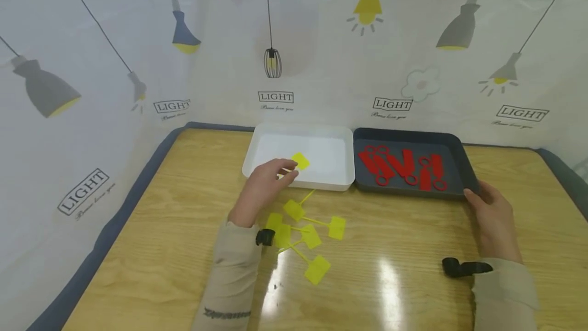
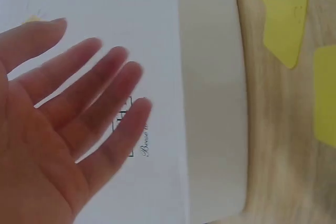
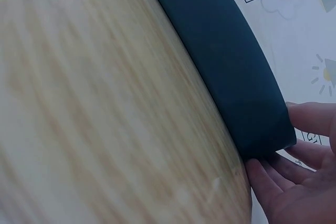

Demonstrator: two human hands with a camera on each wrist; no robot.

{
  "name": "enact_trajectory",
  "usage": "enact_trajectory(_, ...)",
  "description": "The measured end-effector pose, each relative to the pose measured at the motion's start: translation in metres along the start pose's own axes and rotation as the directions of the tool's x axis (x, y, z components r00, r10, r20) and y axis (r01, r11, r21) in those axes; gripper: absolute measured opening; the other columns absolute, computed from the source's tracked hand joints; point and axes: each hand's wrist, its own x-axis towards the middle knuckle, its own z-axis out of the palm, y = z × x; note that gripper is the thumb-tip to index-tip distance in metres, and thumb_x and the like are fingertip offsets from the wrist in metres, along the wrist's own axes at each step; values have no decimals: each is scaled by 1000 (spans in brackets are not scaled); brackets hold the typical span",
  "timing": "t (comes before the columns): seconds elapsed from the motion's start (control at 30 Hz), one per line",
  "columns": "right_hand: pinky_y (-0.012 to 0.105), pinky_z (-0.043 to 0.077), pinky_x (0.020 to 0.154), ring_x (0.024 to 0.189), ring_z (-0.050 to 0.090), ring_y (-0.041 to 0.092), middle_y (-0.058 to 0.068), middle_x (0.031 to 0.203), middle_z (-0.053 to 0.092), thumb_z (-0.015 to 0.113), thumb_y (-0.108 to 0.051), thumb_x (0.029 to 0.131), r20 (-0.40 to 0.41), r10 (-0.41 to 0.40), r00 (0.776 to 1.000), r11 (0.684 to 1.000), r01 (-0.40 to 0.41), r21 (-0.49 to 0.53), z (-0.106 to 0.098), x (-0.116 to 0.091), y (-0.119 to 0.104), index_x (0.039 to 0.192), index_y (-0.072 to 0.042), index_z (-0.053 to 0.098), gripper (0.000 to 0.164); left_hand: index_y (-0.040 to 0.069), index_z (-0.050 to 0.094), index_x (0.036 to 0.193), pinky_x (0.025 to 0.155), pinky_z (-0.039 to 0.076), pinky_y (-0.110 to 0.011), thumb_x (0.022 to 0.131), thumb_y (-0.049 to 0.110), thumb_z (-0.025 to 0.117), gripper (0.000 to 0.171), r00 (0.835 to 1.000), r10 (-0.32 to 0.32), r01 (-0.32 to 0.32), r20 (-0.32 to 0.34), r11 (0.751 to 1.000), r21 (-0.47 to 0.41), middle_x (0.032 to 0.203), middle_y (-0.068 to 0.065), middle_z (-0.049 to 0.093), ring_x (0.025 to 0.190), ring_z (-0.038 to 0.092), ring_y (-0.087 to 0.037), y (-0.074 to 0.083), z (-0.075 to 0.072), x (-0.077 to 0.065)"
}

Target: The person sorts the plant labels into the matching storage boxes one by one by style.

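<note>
My left hand [image 1: 266, 185] hovers over the near left part of a white tray [image 1: 342, 180], its fingers apart and loosely bent, with nothing in them. Just past its fingertips, a yellow square tag [image 1: 301, 160] lies in the tray. Palm and spread fingers [image 2: 86, 106] show in the left wrist view. My right hand [image 1: 496, 216] grips the near right corner of a dark grey tray [image 1: 464, 167], thumb at the rim and fingers [image 3: 265, 182] below the corner. Several red tags with rings [image 1: 406, 162] lie inside the dark tray.
On the wooden table [image 1: 174, 218], several yellow tags with thin stems [image 1: 318, 269] lie in front of the white tray, some partly behind the left wrist. The trays stand side by side near the far edge. A printed curtain [image 1: 317, 29] hangs behind.
</note>
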Motion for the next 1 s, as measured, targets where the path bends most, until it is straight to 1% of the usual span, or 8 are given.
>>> enact_trajectory(0.1, 39, 17, 107, 132, 15, 18, 3, 148, 14, 50, -48, 85, 3, 3, 1000, 1000, -3, -10, 0, -1, 1, 143, -22, 15, 73, 13, 50, 125, 79, 47, -31, 88, 32, 55, 42, 994, -68, 65, 86, 997, 27, 108, -2, 58, 92, 57, -15, 6, -1, -3)
enact_trajectory(0.23, 40, 17, 107, 133, 16, 20, 4, 148, 13, 49, -48, 85, 6, -1, 1000, 1000, 1, -18, -1, -1, 2, 143, -22, 15, 72, 13, 44, 129, 73, 47, -31, 86, 29, 59, 49, 972, -136, 124, 193, 990, 71, 103, -3, 57, 87, 56, -16, 11, -3, -7)
enact_trajectory(0.4, 39, 16, 107, 132, 16, 18, 3, 148, 14, 50, -48, 84, 3, 0, 1000, 1000, 0, -8, -1, 0, 2, 143, -24, 16, 73, 12, 48, 125, 71, 46, -29, 84, 32, 61, 47, 947, -153, 116, 283, 983, 143, 100, -2, 57, 83, 54, -15, 13, -5, -9)
enact_trajectory(0.53, 40, 17, 107, 132, 16, 19, 4, 148, 13, 50, -48, 85, 3, 1, 1000, 1000, -1, -12, -2, -1, 1, 143, -23, 14, 73, 9, 50, 123, 77, 45, -32, 84, 35, 60, 48, 929, -180, 125, 322, 975, 183, 106, -5, 57, 92, 53, -17, 12, -6, -10)
enact_trajectory(0.67, 41, 18, 106, 132, 17, 20, 5, 148, 14, 49, -48, 85, 1, -1, 1000, 999, 1, -34, -1, 0, 0, 143, -22, 15, 73, 7, 53, 121, 78, 45, -33, 84, 33, 60, 45, 913, -220, 137, 343, 959, 250, 104, -5, 59, 91, 54, -18, 8, -3, -11)
enact_trajectory(0.77, 40, 19, 106, 132, 18, 20, 5, 147, 15, 49, -48, 85, -3, -2, 1000, 999, 2, -38, -1, 1, -1, 143, -21, 15, 72, 7, 56, 117, 78, 45, -33, 83, 31, 61, 41, 912, -233, 139, 337, 950, 279, 102, -4, 59, 90, 54, -18, 4, 2, -11)
enact_trajectory(0.87, 39, 19, 106, 132, 17, 20, 5, 147, 15, 49, -48, 85, -3, 1, 1000, 999, -1, -35, -2, 1, -1, 143, -21, 15, 73, 8, 58, 113, 77, 46, -34, 82, 28, 64, 38, 914, -245, 156, 325, 949, 275, 104, -5, 60, 91, 55, -18, 2, 6, -12)
enact_trajectory(1.0, 40, 18, 107, 133, 16, 20, 5, 148, 14, 49, -48, 85, 10, -3, 1000, 999, 4, -35, -3, 0, -1, 144, -21, 14, 74, 10, 58, 110, 73, 46, -33, 78, 27, 67, 37, 903, -284, 187, 321, 935, 302, 106, -2, 59, 88, 55, -16, 1, 11, -15)
